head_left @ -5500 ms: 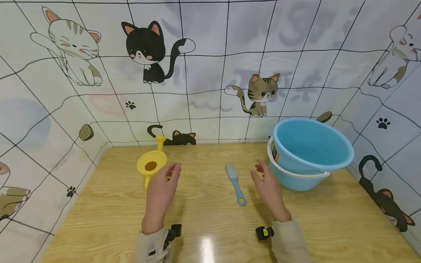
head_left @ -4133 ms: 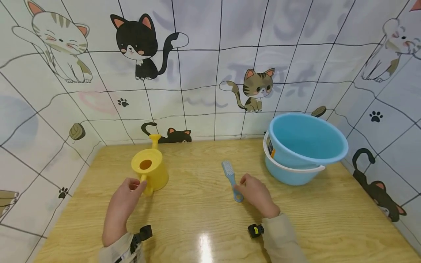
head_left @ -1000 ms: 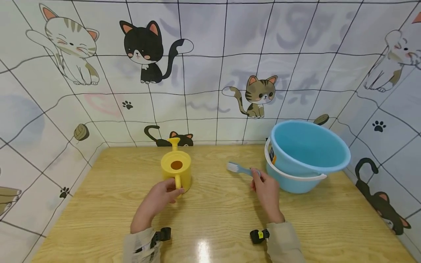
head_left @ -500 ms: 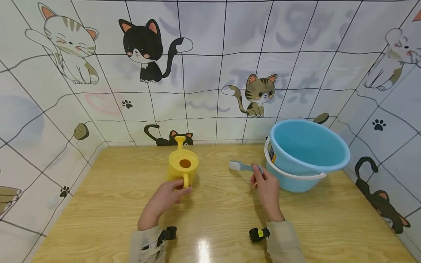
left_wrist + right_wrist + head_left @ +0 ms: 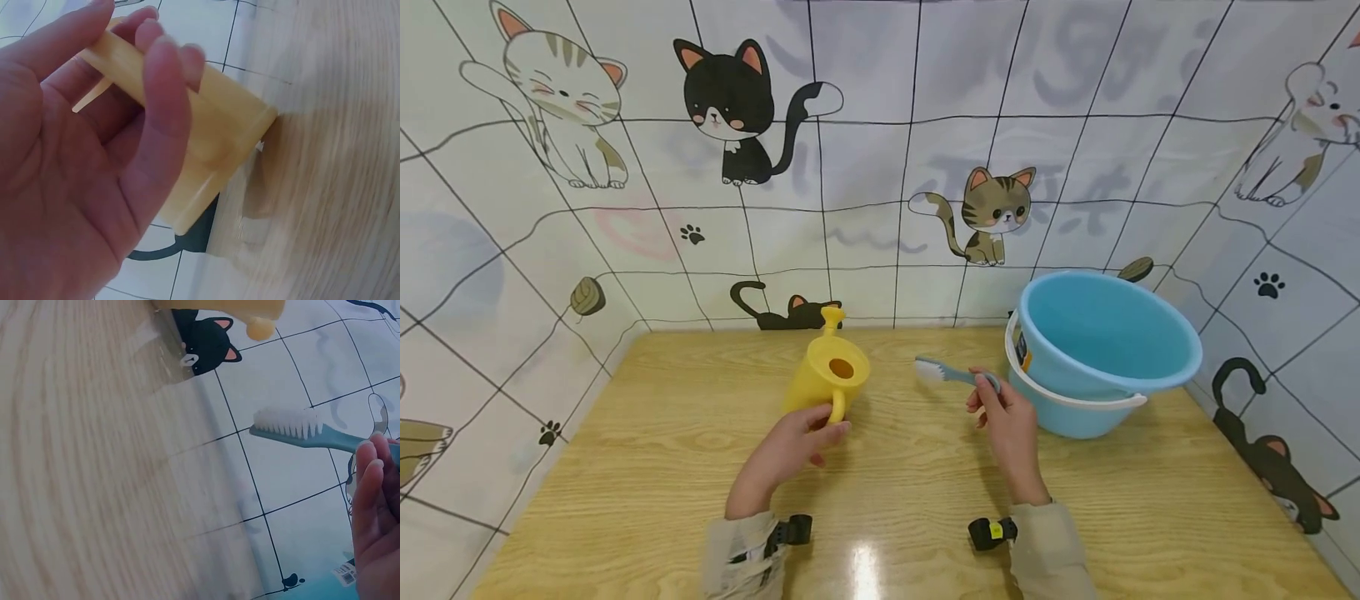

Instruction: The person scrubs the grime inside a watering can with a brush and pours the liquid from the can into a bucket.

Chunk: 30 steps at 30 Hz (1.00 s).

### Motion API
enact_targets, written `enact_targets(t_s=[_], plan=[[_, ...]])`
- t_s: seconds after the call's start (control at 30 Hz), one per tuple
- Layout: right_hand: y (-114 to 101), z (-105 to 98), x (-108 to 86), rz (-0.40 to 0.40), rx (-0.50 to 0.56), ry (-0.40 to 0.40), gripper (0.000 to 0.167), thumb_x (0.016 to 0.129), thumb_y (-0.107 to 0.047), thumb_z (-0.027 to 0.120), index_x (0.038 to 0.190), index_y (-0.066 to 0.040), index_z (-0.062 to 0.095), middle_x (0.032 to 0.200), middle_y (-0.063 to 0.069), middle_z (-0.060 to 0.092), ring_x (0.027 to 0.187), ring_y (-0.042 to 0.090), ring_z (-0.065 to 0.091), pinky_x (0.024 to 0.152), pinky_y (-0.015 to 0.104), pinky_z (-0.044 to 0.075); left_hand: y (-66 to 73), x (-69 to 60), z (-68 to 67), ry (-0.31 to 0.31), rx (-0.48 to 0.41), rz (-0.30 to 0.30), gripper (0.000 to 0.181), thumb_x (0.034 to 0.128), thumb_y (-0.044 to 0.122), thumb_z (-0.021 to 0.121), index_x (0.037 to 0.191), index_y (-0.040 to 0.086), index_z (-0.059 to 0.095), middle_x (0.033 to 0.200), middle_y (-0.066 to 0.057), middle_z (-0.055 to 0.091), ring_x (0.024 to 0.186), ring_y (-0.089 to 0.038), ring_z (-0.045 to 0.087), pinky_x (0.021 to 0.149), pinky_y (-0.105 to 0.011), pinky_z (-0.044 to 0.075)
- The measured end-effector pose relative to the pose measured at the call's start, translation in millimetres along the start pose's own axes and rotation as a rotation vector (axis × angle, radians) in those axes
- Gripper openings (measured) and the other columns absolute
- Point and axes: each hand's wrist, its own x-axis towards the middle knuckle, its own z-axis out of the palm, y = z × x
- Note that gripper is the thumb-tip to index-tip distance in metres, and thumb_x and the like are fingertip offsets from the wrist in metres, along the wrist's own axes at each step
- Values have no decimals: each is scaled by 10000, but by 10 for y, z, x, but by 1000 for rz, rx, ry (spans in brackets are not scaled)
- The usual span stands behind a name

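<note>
A yellow watering can (image 5: 820, 367) tilts to the right in the head view, its spout toward the back wall. My left hand (image 5: 793, 446) grips its handle (image 5: 838, 406). In the left wrist view the base of the can (image 5: 219, 169) slants above the wood and looks raised. My right hand (image 5: 1007, 429) pinches the handle of a blue-grey scrubbing brush (image 5: 955, 375) between thumb and fingers. The brush is held up off the table, its head pointing left toward the can. White bristles (image 5: 287, 422) show clearly in the right wrist view. A gap separates can and brush.
Two light blue tubs stand nested at the back right: a wide basin (image 5: 1112, 333) sits tilted in a bucket (image 5: 1078, 417) with a white handle (image 5: 1082, 404). Cat-print cloth (image 5: 865, 167) walls the wooden table (image 5: 880, 500) at the back and sides.
Over these seconds my left hand took the watering can's handle, moved it right and tilted it. My right hand picked up the brush from the table and turned its head left.
</note>
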Motion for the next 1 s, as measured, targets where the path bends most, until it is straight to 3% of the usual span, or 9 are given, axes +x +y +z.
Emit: enact_targets(t_s=[0.17, 0.27, 0.4, 0.47, 0.67, 0.87, 1.0], plan=[[5, 3, 8, -62, 177, -48, 271, 913, -264, 503, 1110, -118, 617, 738, 72, 595, 660, 171, 560, 445, 274, 433, -12, 34, 35, -28, 2, 3, 299, 848, 404, 564, 889, 108, 561, 784, -55, 469, 770, -366, 493, 577, -383, 489], [127, 14, 38, -113, 326, -97, 280, 916, -218, 503, 1144, -83, 596, 781, 70, 607, 700, 162, 570, 464, 241, 434, -24, 55, 49, -18, 2, 1, 348, 849, 424, 552, 870, 77, 550, 753, -72, 448, 719, -361, 493, 579, -400, 488], [13, 27, 28, -113, 366, -143, 318, 921, -193, 492, 1183, -26, 554, 849, 118, 605, 748, 196, 577, 484, 256, 459, -18, 67, 56, 19, 12, -4, 412, 851, 478, 512, 835, 67, 534, 717, -104, 461, 658, -299, 490, 559, -414, 487], [-170, 23, 1, -81, 305, -149, 332, 926, -198, 480, 1197, -16, 538, 878, 162, 589, 760, 231, 573, 483, 291, 471, -10, 69, 56, 33, 17, -1, 445, 851, 502, 488, 828, 59, 528, 696, -103, 463, 639, -276, 488, 545, -420, 486], [-271, 30, 5, -69, 333, -178, 331, 934, -199, 451, 1207, -33, 536, 958, 213, 561, 805, 257, 561, 516, 303, 477, 7, 76, 48, 70, 21, 9, 451, 848, 542, 455, 762, 105, 524, 648, -57, 453, 573, -199, 469, 538, -433, 485], [-307, 20, -70, -87, 506, -192, 284, 940, -100, 431, 1110, 115, 505, 940, 198, 567, 804, 269, 556, 512, 300, 464, -8, 47, 70, 11, 34, -6, 426, 848, 526, 477, 741, 116, 523, 660, -89, 471, 545, -170, 460, 546, -407, 486], [-375, 36, -64, -154, 634, -262, 235, 945, -38, 392, 1060, 139, 494, 935, 193, 578, 805, 271, 558, 506, 312, 462, 91, 10, 73, 30, 50, 18, 370, 874, 460, 487, 713, 128, 508, 652, -108, 467, 551, -209, 459, 540, -416, 481]])
